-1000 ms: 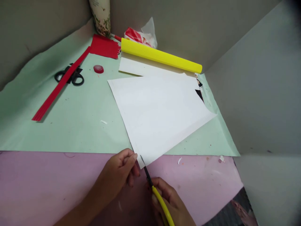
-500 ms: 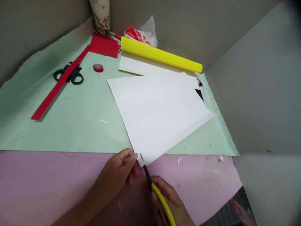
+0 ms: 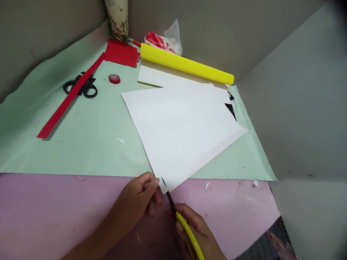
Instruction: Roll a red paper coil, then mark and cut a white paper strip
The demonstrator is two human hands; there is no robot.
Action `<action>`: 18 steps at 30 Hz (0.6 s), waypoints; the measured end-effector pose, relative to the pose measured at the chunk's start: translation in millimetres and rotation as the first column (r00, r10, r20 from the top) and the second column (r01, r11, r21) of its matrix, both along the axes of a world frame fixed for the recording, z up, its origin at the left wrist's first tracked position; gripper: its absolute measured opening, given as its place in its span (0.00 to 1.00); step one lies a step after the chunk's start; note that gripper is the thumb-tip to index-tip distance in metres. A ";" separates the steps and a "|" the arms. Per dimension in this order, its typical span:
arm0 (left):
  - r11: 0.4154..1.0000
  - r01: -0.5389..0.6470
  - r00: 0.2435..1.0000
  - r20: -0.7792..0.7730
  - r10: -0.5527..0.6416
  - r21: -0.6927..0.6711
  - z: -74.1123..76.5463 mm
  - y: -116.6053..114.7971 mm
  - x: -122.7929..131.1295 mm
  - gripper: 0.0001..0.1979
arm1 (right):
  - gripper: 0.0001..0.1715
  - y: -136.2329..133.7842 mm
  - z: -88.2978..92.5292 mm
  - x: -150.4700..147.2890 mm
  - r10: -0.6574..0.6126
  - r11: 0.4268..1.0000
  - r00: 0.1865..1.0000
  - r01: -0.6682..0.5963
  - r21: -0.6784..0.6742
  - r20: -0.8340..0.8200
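A large sheet of white paper [image 3: 181, 126] lies tilted, its near corner reaching over the pink surface. My left hand [image 3: 145, 191] pinches that corner at its left edge, between thumb and fingers. In my right hand [image 3: 196, 225] is a pair of scissors [image 3: 187, 227] with yellow handles and dark blades. The blades straddle the paper just right of my left fingertips: one tip shows above the sheet, and the rest of the lower blade is hidden under it. A narrow strip of the corner lies left of the blades.
On the green sheet [image 3: 89, 151] a red strip [image 3: 70, 95] lies across black-handled scissors [image 3: 90, 91]. Near them are a red tape roll [image 3: 114, 78] and red paper [image 3: 121, 53]. A yellow corrugated roll [image 3: 187, 64], a plastic packet [image 3: 162, 41] and a patterned vase-like container [image 3: 118, 20] stand behind, by the walls.
The white sheet's left corner has shifted slightly left. Both hands and the scissors keep nearly the same hold; the whole view has drifted a little.
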State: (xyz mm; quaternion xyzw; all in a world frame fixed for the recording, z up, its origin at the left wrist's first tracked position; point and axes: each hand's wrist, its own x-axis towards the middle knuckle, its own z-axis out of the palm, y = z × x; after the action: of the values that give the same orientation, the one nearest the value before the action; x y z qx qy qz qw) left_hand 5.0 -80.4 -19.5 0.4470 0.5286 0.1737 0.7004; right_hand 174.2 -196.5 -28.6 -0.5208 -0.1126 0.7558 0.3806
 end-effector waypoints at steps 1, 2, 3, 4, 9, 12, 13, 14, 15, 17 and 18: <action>1.000 0.003 1.000 0.001 -0.003 0.002 0.0 0.3 0.2 0.21 | 0.30 -0.1 0.0 0.4 0.004 1.000 1.000 -0.004 -0.006 -0.002; 1.000 0.005 1.000 0.001 -0.005 0.005 0.0 0.6 0.4 0.21 | 0.29 -0.3 0.1 0.8 0.008 1.000 1.000 -0.008 -0.009 -0.003; 1.000 0.009 1.000 0.001 -0.009 0.007 -0.2 1.0 0.6 0.21 | 0.29 -0.6 0.0 1.2 0.013 1.000 1.000 -0.013 -0.010 -0.006; 1.000 0.012 1.000 -0.001 -0.012 0.007 -0.4 1.2 0.7 0.21 | 0.29 -1.0 -0.3 1.5 0.018 1.000 1.000 -0.018 -0.009 -0.007; 0.999 0.031 0.999 0.008 -0.031 -0.004 -1.2 1.5 -0.6 0.21 | 0.28 -3.2 -3.0 2.9 0.025 0.999 1.000 -0.026 0.028 0.014; 0.999 0.044 0.999 0.010 -0.043 -0.018 -0.8 1.7 -1.7 0.21 | 0.28 -2.8 -1.0 4.1 0.047 0.998 0.999 -0.047 0.031 0.028; 0.999 0.044 0.999 0.011 -0.043 -0.022 -0.6 1.9 -1.9 0.21 | 0.28 -2.2 0.3 4.5 0.052 0.998 0.998 -0.052 0.022 0.036; 0.999 0.045 0.999 0.012 -0.044 -0.029 -0.3 2.2 -1.9 0.21 | 0.28 -1.5 1.8 5.0 0.056 0.998 0.997 -0.057 0.011 0.044; 0.998 0.044 0.999 0.013 -0.044 -0.034 -0.1 2.5 -1.9 0.21 | 0.28 -0.7 3.1 5.4 0.062 0.998 0.997 -0.062 0.000 0.049; 0.998 0.040 0.999 0.020 -0.039 -0.047 0.3 2.7 -1.9 0.20 | 0.27 0.9 4.4 6.2 0.078 0.997 0.996 -0.077 -0.008 0.042; 0.998 0.038 0.999 0.024 -0.037 -0.049 0.2 2.7 -2.0 0.20 | 0.27 1.5 4.2 6.5 0.083 0.997 0.996 -0.083 -0.007 0.027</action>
State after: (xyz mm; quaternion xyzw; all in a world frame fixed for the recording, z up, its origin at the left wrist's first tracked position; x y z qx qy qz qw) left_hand 3.0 -77.7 -19.2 0.4372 0.5163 0.1526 0.7204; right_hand 180.8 -195.0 -24.4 -0.5271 -0.1370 0.7642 0.3455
